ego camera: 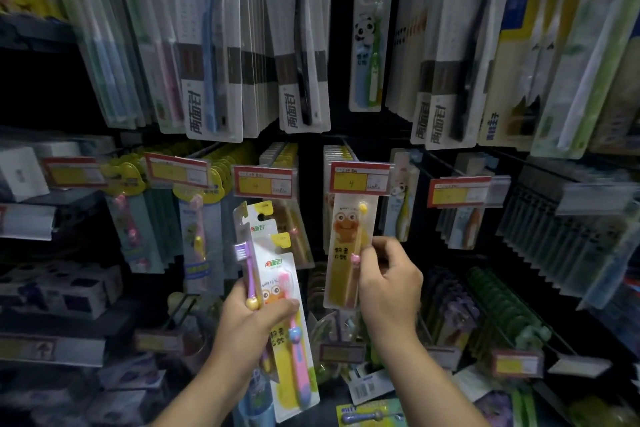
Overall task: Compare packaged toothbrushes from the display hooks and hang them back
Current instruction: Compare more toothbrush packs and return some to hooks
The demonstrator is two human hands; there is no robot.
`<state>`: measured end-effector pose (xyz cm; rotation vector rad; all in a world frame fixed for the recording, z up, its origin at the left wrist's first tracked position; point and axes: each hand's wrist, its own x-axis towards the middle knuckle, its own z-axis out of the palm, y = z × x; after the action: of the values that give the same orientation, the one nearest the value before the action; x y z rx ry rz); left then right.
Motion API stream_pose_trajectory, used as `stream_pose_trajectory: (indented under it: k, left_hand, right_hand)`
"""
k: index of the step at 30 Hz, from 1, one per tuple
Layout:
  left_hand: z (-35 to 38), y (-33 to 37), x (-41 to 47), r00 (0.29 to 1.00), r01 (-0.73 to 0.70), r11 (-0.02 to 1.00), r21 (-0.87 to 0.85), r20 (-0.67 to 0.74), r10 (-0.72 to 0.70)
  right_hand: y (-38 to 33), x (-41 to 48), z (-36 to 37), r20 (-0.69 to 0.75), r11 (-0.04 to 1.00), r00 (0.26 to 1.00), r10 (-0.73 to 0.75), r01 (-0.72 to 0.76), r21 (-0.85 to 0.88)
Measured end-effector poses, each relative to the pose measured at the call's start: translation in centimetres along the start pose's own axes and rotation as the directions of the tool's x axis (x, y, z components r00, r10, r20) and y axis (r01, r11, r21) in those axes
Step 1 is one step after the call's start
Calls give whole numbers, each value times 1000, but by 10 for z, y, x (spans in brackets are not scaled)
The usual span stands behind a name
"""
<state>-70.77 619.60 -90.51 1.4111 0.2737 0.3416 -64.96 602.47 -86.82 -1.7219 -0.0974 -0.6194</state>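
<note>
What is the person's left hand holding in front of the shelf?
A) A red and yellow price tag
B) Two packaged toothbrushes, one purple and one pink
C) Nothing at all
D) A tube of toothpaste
B: the left hand grips two toothbrush packs, one brush purple and one pink, while the right hand pinches a yellow pack hanging on the display.

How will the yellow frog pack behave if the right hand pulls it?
Probably light: the right hand pinches the yellow frog pack by one edge only. Its thin card looks likely to flex, and it hangs tilted, so it may swing. The left hand grips two other packs, so no second support.
</note>
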Motion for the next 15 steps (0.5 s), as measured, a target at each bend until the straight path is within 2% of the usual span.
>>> stream_pose_trajectory:
  k: [3, 8, 15]
  left_hand:
    - [0, 0, 0, 1000, -3, 1000, -1, 6, 3]
    - [-1, 2, -2, 1000, -15, 1000, 11, 6, 15]
    - [-2, 8, -5, 1000, -23, 1000, 10, -1, 23]
  right_hand:
    - [6, -2, 7, -51, 999, 998, 31, -30, 25]
    - [6, -4, 14, 19, 997, 997, -70, 70, -24]
    - [9, -6, 15, 22, 989, 994, -109, 111, -103]
